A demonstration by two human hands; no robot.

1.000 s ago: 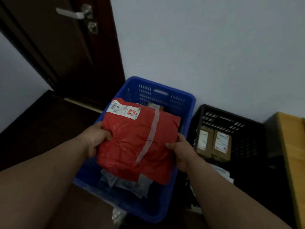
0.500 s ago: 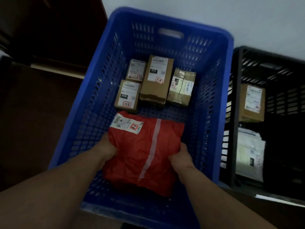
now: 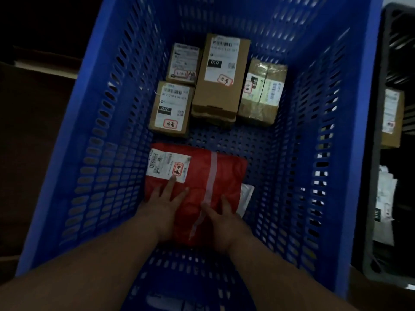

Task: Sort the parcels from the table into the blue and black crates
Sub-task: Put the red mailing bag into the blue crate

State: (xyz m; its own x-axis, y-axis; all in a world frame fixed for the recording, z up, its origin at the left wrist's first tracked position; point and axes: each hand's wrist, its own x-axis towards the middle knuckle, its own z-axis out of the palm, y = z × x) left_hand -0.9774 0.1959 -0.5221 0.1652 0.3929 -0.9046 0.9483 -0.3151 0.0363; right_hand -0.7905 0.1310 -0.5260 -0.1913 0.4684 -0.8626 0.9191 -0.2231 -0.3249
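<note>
— Where are we with the red parcel (image 3: pixel 202 189)?
— It lies at the near end of the blue crate (image 3: pixel 74 176); our left hand (image 3: pixel 165 204) and right hand (image 3: pixel 224 217) rest flat on it, fingers straight.
— Next?
— We lift off and fetch another.

My view is dim. Left of the blue crate (image 3: pixel 67 167) I see dark brown floor (image 3: pixel 33 176), with a pale strip (image 3: pixel 45 69) running across its far edge, blackness beyond it.
</note>
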